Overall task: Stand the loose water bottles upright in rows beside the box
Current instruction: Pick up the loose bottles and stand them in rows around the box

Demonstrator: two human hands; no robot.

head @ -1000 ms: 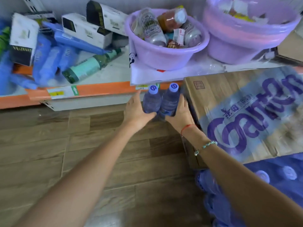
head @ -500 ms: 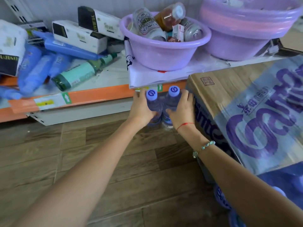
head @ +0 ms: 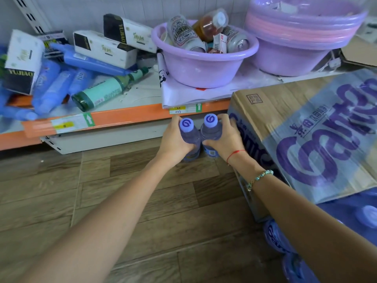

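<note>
Two clear water bottles with lilac caps stand upright side by side on the wood floor, close against the left side of the cardboard box (head: pixel 285 117). My left hand (head: pixel 173 139) wraps the left bottle (head: pixel 188 131). My right hand (head: pixel 226 137) wraps the right bottle (head: pixel 211 127). Their bases touch the floor just in front of the shelf's plinth. More loose bottles (head: pixel 275 237) lie on their sides at the lower right, partly hidden by my right forearm.
A low shelf with an orange edge (head: pixel 126 117) runs behind, holding tissue packs, blue bottles and a green bottle lying flat. Two purple basins (head: pixel 204 66) sit on it, one full of cans. Wood floor (head: pixel 122 201) stretches left of the box.
Both hands brought the two bottles down and back toward the shelf, beside the box's corner. The bottles now rest on the floor with my hands gripping higher, near their shoulders.
</note>
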